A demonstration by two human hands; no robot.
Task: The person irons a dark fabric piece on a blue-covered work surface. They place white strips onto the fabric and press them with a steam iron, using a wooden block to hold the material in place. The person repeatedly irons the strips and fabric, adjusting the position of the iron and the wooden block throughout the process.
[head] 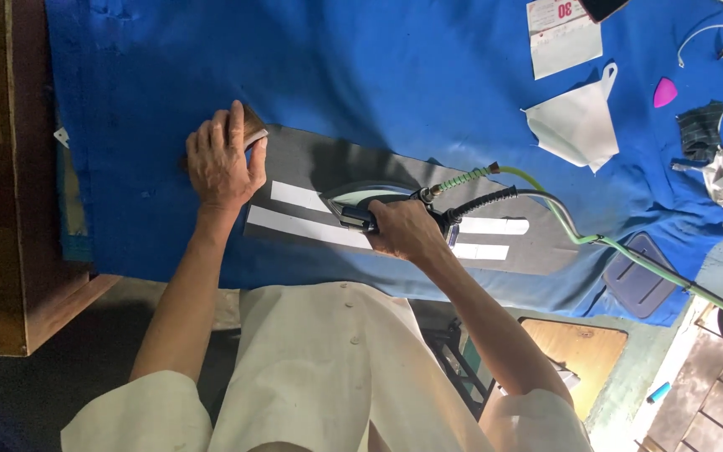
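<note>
The right hand [407, 230] is closed around the iron [367, 203] on the grey cloth strip [328, 167]. The left hand [221, 163] presses flat, fingers spread, on the strip's end at nine o'clock. A folded white cloth [577, 124] lies at two o'clock on the soft blue table cover [378, 67].

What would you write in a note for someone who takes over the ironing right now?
Left hand: flat on the end of the grey cloth, pinning it down; a small brown block lies under the fingers.
Right hand: gripping the iron, which sits on the cloth.
Cloth lies along the blue cover, with white strips on it running under the iron. The iron's green hose and black cord trail off over the table edge.
Done: strips laid out, iron on them.
Left: cannot tell how much is pressed; the strip parts on both sides of the iron show.
</note>
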